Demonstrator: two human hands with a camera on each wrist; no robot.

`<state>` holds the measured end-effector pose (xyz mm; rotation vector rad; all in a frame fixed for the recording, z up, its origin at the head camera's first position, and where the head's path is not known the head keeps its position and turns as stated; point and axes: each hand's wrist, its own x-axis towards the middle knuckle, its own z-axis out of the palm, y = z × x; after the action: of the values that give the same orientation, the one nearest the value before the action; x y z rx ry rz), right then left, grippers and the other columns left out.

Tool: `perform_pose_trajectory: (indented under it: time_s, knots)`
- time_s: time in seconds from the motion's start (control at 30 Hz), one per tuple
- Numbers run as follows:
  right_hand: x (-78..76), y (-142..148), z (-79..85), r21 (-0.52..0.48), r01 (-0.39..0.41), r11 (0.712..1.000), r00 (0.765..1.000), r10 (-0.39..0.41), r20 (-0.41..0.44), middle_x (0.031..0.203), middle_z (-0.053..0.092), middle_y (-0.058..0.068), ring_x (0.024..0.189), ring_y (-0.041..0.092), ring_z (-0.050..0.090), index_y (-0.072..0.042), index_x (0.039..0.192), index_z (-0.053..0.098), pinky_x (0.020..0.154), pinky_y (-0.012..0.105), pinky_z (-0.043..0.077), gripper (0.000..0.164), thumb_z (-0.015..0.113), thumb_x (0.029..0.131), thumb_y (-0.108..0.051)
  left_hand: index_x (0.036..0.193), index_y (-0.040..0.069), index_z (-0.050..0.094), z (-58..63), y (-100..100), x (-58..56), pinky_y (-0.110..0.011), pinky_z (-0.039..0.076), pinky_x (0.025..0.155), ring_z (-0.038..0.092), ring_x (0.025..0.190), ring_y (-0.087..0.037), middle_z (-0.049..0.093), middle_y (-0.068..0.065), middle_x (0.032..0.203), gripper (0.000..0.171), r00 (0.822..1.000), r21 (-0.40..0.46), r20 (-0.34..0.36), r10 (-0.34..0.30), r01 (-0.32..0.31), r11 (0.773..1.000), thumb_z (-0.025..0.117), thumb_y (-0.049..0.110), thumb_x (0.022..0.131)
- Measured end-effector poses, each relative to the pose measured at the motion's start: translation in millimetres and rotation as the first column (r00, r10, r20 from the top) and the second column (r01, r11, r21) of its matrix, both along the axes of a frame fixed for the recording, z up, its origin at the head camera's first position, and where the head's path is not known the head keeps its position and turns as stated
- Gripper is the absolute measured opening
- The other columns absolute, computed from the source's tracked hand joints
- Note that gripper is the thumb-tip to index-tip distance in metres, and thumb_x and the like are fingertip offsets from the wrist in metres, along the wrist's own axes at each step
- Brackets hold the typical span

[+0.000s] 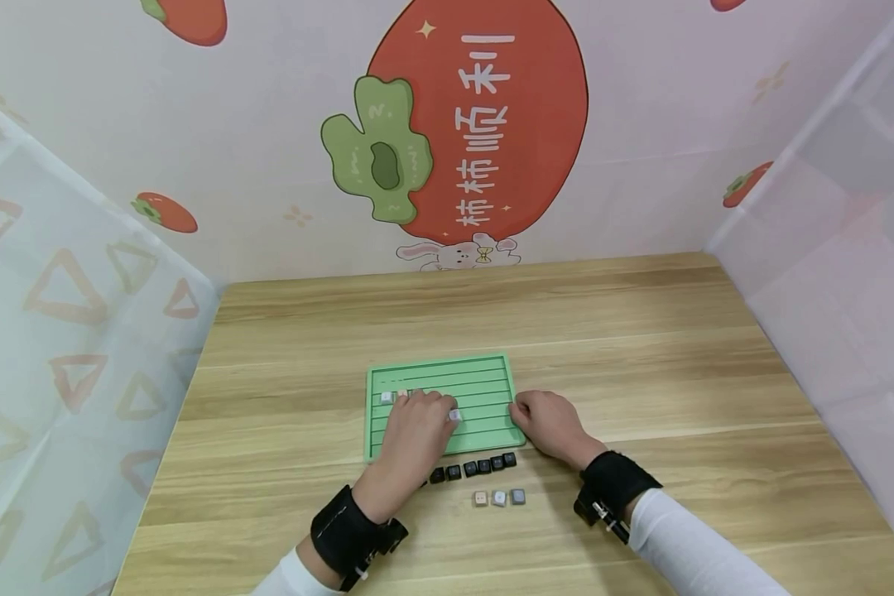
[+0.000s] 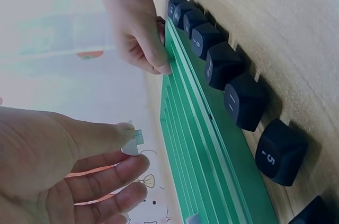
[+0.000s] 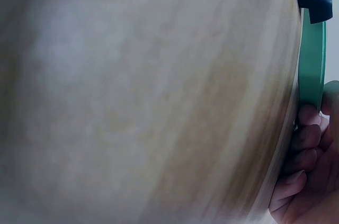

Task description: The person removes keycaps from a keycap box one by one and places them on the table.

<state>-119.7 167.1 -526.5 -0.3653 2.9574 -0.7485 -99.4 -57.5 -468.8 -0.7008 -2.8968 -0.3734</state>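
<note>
Above the green ridged tray (image 1: 484, 379), my left hand (image 1: 415, 426) pinches a small white keycap (image 1: 455, 415) between thumb and fingertips. In the left wrist view that keycap (image 2: 130, 147) is held clear of the tray, with the other fingers of the left hand (image 2: 63, 166) loosely bent. My right hand (image 1: 555, 424) grips the tray's right edge. The right wrist view shows the fingers of the right hand (image 3: 304, 166) curled at the tray's side (image 3: 311, 65). A white keycap (image 1: 386, 397) lies in the tray at left, a beige one (image 1: 402, 395) beside it; my left hand hides part of the tray.
A row of several black keycaps (image 1: 484, 467) runs along the tray's near edge, partly behind my left wrist. Closer to me sit a beige keycap (image 1: 480, 498), a white keycap (image 1: 499, 497) and a grey keycap (image 1: 518, 497) on the wooden table (image 1: 641, 356).
</note>
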Motion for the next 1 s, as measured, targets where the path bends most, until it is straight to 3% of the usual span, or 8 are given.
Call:
perform_pose_trajectory:
  time_s: [0.57, 1.0]
  knots:
    - [0.3, 0.0, -1.5, -0.006, 0.0, 1.0, 1.0, 0.0, -0.012, 0.051, 0.029, -0.006, 0.046, 0.011, 0.032, -0.016, 0.056, 0.039, 0.05, 0.028, 0.026, 0.04, 0.051, 0.093, -0.026, 0.091, 0.016, 0.072, 2.4, 2.0, 11.5, -0.032, 0.042, 0.063, 0.061, 0.075, -0.017, 0.069, 0.003, 0.083, 0.015, 1.0, 0.014, 0.005, -0.022, 0.022, 1.0, 0.072, 0.024, 0.079]
    - [0.6, 0.4, -0.9, -0.007, 0.0, 1.0, 1.0, 0.0, -0.014, 0.051, 0.03, -0.007, 0.046, 0.011, 0.032, -0.016, 0.056, 0.039, 0.049, 0.027, 0.026, 0.04, 0.05, 0.092, -0.026, 0.091, 0.016, 0.072, -0.8, 5.7, 20.4, -0.029, 0.038, 0.059, 0.06, 0.072, -0.016, 0.068, 0.003, 0.081, 0.016, 0.998, 0.021, -0.041, -0.047, 0.048, 0.999, 0.073, 0.026, 0.077]
